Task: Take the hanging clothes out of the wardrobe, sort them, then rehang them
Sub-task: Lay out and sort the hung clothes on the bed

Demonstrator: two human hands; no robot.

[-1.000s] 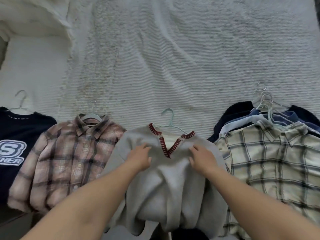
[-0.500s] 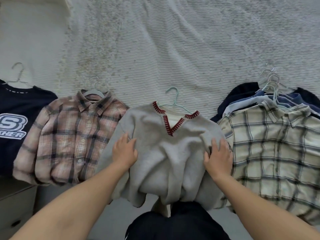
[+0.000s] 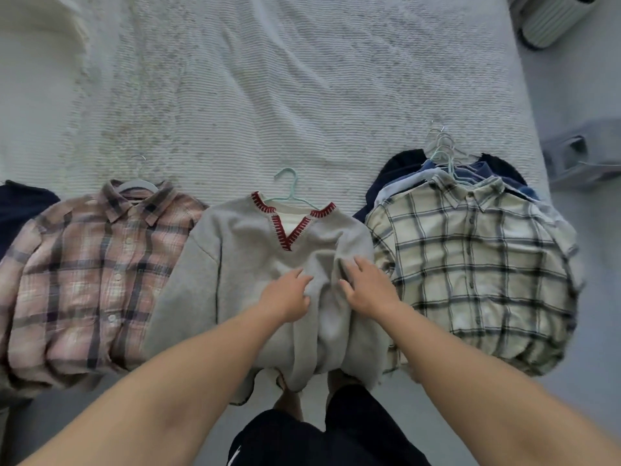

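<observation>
Both hands lie on the lower front of the grey sweater: left hand with fingers nearly straight and flat on the cloth, right hand with fingers spread and lightly bent over a fold, neither plainly gripping. Beneath everything, the bed with its white ribbed cover bears the sorted clothes in a row. At right sits the stack of garments, a cream check shirt on top and dark and blue pieces under it, their hangers bunched at the collars. At left lies the pink plaid shirt on a white hanger, with a navy garment just beyond it at the frame edge. Between them is the sweater, on a mint hanger, its hem overhanging the bed edge. Judged step: smoothing the sweater. It is best done by stroking outward from the middle with flat palms, easing out the central fold, keeping the hanger seated in the red-trimmed neckline.
</observation>
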